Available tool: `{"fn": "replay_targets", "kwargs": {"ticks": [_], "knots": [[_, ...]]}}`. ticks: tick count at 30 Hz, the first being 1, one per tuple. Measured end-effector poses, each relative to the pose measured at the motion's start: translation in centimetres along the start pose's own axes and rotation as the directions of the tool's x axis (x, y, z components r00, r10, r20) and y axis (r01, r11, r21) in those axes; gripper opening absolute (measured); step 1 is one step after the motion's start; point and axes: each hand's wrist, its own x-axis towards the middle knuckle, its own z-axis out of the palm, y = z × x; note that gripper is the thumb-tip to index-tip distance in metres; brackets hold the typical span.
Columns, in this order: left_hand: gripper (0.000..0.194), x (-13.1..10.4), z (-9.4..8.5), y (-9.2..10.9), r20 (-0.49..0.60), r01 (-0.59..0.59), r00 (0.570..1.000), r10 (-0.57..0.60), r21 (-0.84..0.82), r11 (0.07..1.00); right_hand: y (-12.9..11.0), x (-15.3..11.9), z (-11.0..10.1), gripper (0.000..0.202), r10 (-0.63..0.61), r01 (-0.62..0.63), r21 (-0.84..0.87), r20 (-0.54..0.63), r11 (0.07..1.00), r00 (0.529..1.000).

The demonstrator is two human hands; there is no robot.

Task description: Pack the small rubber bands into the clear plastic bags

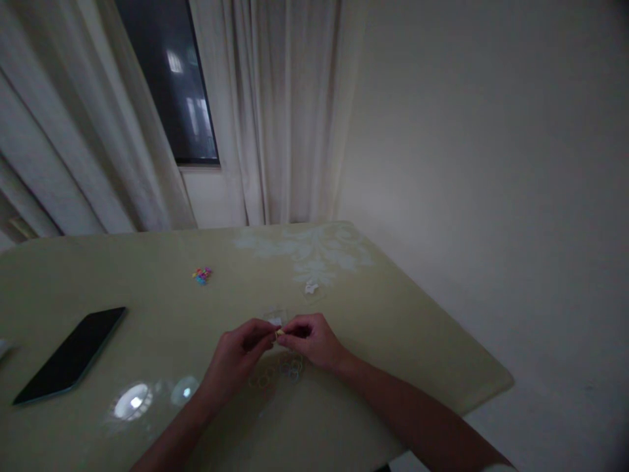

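Above the table, my left hand (248, 341) and my right hand (310, 337) meet fingertip to fingertip. Both pinch a tiny yellowish piece (280, 332), too small to name. Just below them lie several thin, pale rings (291, 366), loosely grouped on the tabletop. Partly hidden behind my fingers is a clear plastic packet (276, 316) with something white in it. A second clear packet (312, 288) with white bits lies farther back, to the right.
A green patterned cover spans the table (162, 282). A small heap of colourful pieces (202, 275) lies back left. The dark tablet (73, 354) rests at the left. Behind stand curtains (289, 118) and a window (171, 78); a wall (481, 164) borders the right.
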Motion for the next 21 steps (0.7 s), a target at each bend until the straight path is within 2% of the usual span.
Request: {"fn": "replay_targets", "kwargs": {"ticks": [11, 15, 21], "knots": [[0.017, -0.5, 0.9, 0.3, -0.124, -0.094, 0.987, 0.104, 0.083, 0.992, -0.4, 0.0, -0.1, 0.028, -0.031, 0.032, 0.025, -0.041, 0.999, 0.999], [0.017, -0.8, 1.2, 0.2, -0.157, -0.096, 0.981, 0.114, 0.122, 0.988, -0.3, -0.1, -0.1, 0.03, -0.051, 0.051, -0.003, -0.047, 0.999, 0.998], [0.018, -0.8, 1.4, 0.2, -0.144, -0.094, 0.984, 0.109, 0.105, 0.99, -0.4, -0.1, 0.0, 0.029, -0.07, 0.066, -0.043, -0.081, 0.997, 0.994]]}}
